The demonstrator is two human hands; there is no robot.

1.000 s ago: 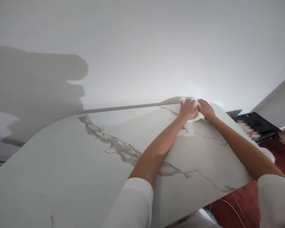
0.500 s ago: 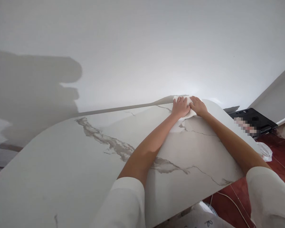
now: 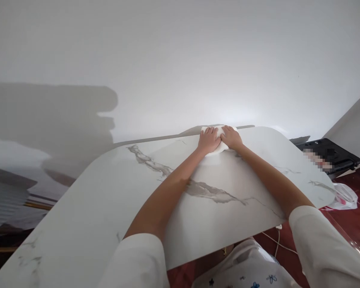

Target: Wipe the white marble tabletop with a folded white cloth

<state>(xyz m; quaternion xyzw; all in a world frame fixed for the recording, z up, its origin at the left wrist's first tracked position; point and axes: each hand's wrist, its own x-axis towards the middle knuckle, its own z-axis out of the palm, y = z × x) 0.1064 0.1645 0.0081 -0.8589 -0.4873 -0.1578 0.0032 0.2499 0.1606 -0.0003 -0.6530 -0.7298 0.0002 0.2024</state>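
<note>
A white cloth (image 3: 218,149) lies bunched at the far edge of a white tabletop (image 3: 87,208) with grey-brown marbled veins. My left hand (image 3: 209,140) presses down on the cloth's left part, fingers bent over it toward the wall. Close beside it, my right hand (image 3: 231,138) grips the right part of the cloth, its thumb near the left hand. Both arms stretch forward across the tabletop. The palms and some of the cloth under them are hidden.
A pale wall (image 3: 180,60) stands right behind the table's far edge. On the right, a black case (image 3: 339,154) and a clear plastic bag (image 3: 346,196) are beside the rounded table end. A white cable (image 3: 277,244) runs over the red floor (image 3: 348,224).
Both hands and the cloth have moved left along the table's far edge, away from the right corner. My view has shifted a little, showing more of the right end.
</note>
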